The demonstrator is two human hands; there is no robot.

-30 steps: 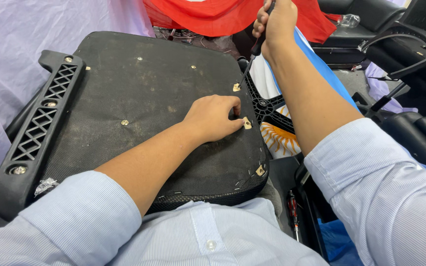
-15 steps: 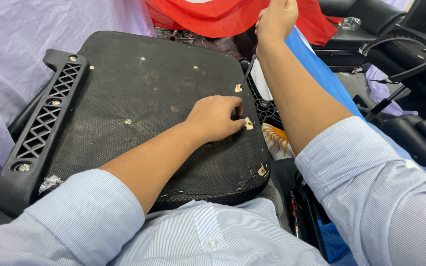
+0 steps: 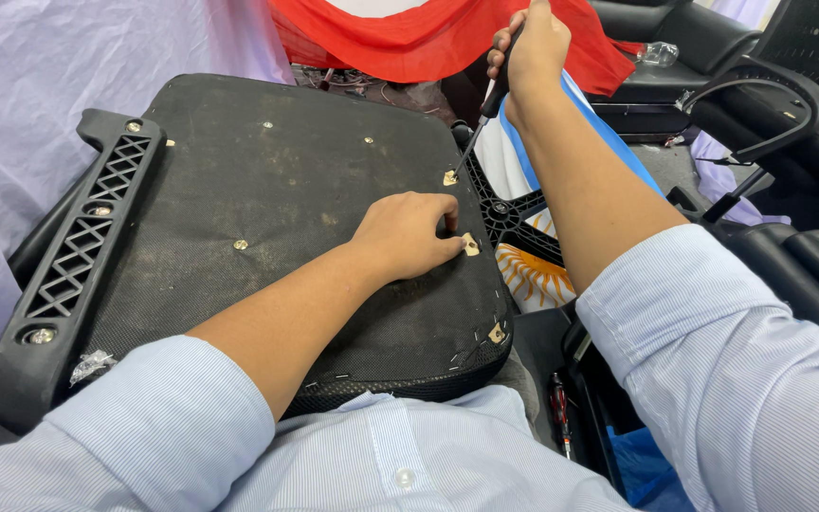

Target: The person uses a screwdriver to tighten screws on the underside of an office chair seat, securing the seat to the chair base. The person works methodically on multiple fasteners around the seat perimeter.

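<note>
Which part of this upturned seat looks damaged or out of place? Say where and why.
On the seat underside, the black fabric near the right front corner is puckered, with loose staples showing beside a small pale tab. A scrap of crumpled clear plastic clings to the plastic bracket.

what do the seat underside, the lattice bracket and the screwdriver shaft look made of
Seat underside: looks like black woven fabric over a rigid base, matte and dusty, stapled along the edge. Lattice bracket: likely moulded black plastic, smooth with a slight sheen and cut-out diamonds. Screwdriver shaft: thin, dark, probably metal; handle hidden in the right hand.
</note>
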